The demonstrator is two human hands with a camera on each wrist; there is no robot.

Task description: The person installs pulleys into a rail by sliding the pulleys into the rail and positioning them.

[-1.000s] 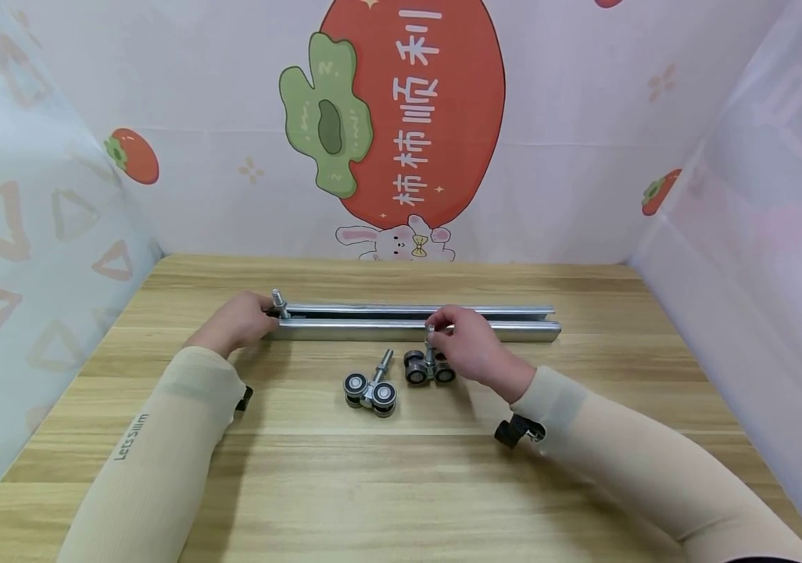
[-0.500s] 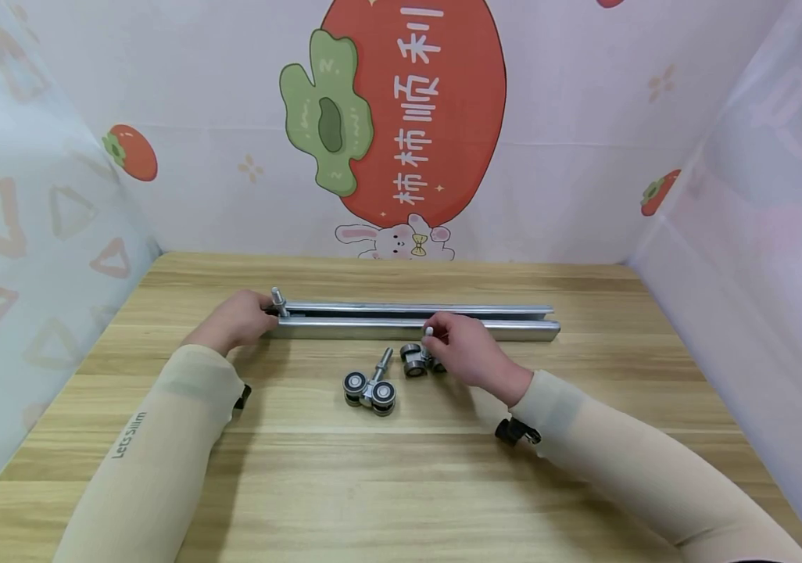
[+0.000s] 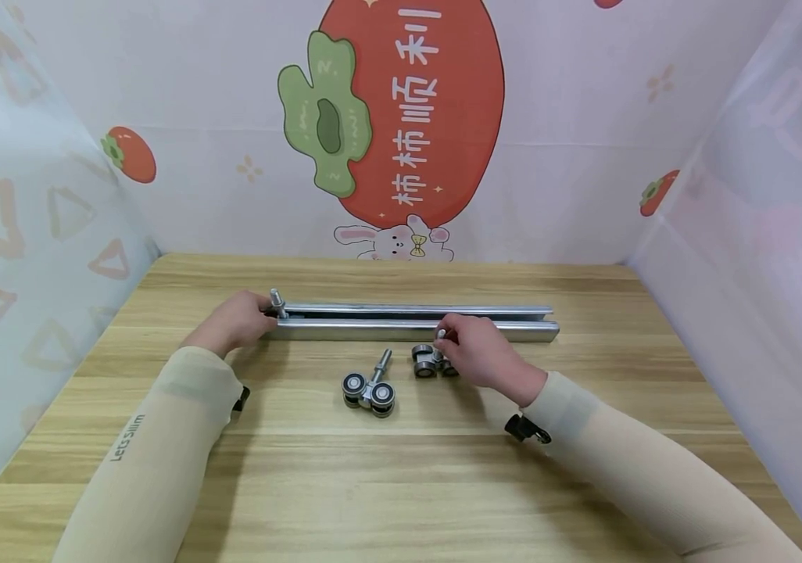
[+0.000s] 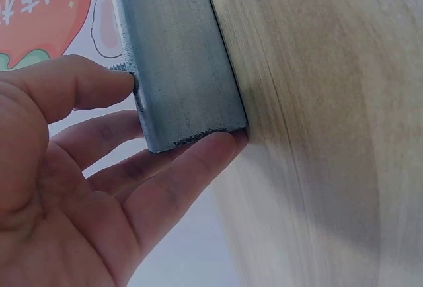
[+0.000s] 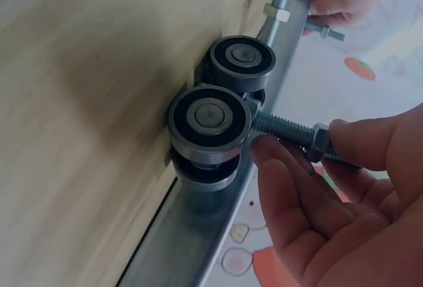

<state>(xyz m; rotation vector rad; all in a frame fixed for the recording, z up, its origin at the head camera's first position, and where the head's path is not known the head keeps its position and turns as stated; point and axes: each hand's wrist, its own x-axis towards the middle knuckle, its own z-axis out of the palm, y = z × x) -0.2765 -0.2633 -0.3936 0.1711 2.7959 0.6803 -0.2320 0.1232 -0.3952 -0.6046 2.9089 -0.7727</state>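
A silver U-shaped metal rail (image 3: 401, 330) lies across the table with its slot facing up. My left hand (image 3: 235, 320) grips its left end; in the left wrist view the thumb is at the slot edge and fingers (image 4: 192, 174) press the end face. Close to that thumb, a threaded bolt (image 3: 277, 299) sticks up out of the slot. In front of the rail, my right hand (image 3: 485, 352) pinches the upright bolt (image 5: 284, 128) of a four-wheeled roller trolley (image 5: 208, 118), by its nut. The hand partly hides this trolley in the head view.
A second roller trolley (image 3: 369, 392) lies on the wooden table (image 3: 373, 485), left of the held one, its bolt slanting up to the right. A printed backdrop (image 3: 556, 156) stands behind the table, with pale side panels left and right.
My right hand and its trolley have shifted slightly left, then a little right. The left hand, the rail and the loose trolley stay put.
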